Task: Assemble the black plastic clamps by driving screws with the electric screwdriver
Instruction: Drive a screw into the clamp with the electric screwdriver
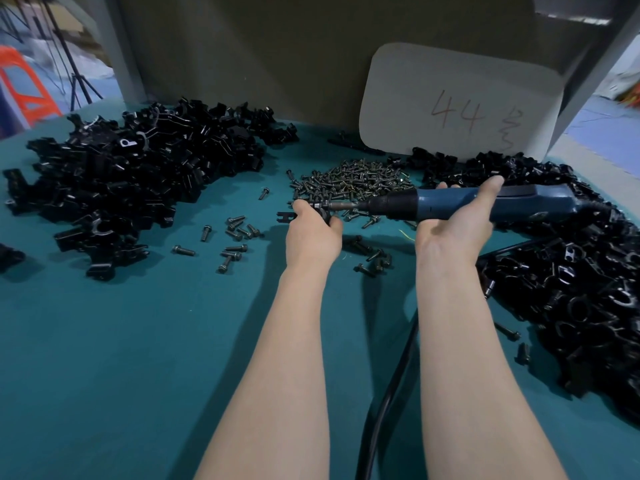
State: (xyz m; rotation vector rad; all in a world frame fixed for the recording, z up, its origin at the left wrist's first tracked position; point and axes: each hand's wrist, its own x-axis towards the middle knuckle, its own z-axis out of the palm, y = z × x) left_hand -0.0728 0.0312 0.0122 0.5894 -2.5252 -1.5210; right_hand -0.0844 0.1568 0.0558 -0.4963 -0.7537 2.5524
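My left hand (pixel 311 230) grips a small black plastic clamp (pixel 289 216) above the teal table, its forked end sticking out to the left. My right hand (pixel 457 220) holds the blue electric screwdriver (pixel 450 202) lying level, pointing left. Its bit (pixel 341 206) meets a screw at the clamp in my left fingers. A heap of dark screws (pixel 353 178) lies just behind the hands, with loose screws (pixel 235 233) scattered to the left.
A large pile of black clamp parts (pixel 121 181) covers the table's left. Another black pile (pixel 571 289) fills the right side. A white card marked 44 (pixel 460 102) leans on the brown back wall. The screwdriver's black cable (pixel 388 393) runs down between my forearms.
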